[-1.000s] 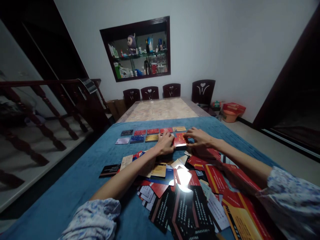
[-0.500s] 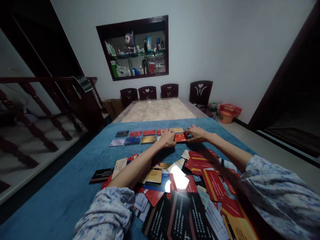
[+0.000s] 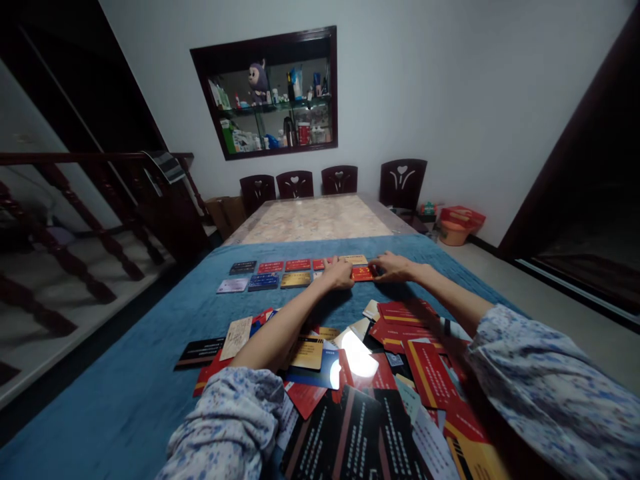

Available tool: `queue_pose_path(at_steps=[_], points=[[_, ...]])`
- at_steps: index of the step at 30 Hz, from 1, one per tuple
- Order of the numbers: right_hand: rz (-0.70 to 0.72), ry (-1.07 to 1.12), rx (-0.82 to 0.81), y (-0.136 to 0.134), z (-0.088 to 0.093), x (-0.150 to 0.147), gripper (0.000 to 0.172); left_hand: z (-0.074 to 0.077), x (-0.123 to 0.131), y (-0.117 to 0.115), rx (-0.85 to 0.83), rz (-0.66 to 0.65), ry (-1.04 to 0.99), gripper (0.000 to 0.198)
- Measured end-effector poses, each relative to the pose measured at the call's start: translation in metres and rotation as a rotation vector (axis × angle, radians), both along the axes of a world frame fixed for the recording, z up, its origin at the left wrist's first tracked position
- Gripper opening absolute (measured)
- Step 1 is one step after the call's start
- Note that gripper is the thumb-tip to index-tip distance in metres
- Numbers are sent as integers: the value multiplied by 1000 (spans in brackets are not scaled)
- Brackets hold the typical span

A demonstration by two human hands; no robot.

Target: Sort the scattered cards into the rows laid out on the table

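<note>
On the blue cloth lies a red card (image 3: pixel 362 274) with gold marks, at the right end of the nearer of two rows. My left hand (image 3: pixel 339 273) is closed at its left edge, covering part of a neighbouring card. At the right edge, the curled fingers of my right hand (image 3: pixel 393 268) touch the same card. Just behind it is a gold card (image 3: pixel 354 259). Further left in the nearer row are a gold card (image 3: pixel 295 280), a blue card (image 3: pixel 263 282) and a pale card (image 3: pixel 232 286). Red cards (image 3: pixel 298 265) and a dark card (image 3: pixel 243 267) make up the far row.
A loose heap of overlapping cards (image 3: pixel 360 427) spreads beneath my forearms. The blue cloth (image 3: pixel 125 373) covers the near part of the table; marble-patterned tabletop (image 3: pixel 315 220) shows beyond. Several dark chairs (image 3: pixel 403 183) stand around the far end. A wooden railing (image 3: pixel 75 160) runs along the left.
Both hands stay at the red card, with only slight finger movement. My left hand has shifted a little right, and my forearms have moved slightly. The view has tilted very little.
</note>
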State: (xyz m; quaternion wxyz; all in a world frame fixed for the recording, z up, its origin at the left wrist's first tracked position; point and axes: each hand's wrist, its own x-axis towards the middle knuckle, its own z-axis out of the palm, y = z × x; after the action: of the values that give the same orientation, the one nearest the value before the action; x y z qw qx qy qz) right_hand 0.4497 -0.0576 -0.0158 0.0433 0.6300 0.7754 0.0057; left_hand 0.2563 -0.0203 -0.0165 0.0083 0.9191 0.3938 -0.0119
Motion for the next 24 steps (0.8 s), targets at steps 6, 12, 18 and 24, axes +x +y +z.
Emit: queue_pose_path(at_steps=[6,12,18,24], points=[[18,40,-43,7,-1,-2,33,0,2,1,-15,16,12,30],[-34,51,-40,10,-2,-5,53,-4,8,4,-45,61,15,34],[-78,16,-57,13,-4,-10,39,-8,14,7,-67,101,3,41],[-109,-10,-74,8,-2,-19,41,-6,13,1,-56,92,4,42]])
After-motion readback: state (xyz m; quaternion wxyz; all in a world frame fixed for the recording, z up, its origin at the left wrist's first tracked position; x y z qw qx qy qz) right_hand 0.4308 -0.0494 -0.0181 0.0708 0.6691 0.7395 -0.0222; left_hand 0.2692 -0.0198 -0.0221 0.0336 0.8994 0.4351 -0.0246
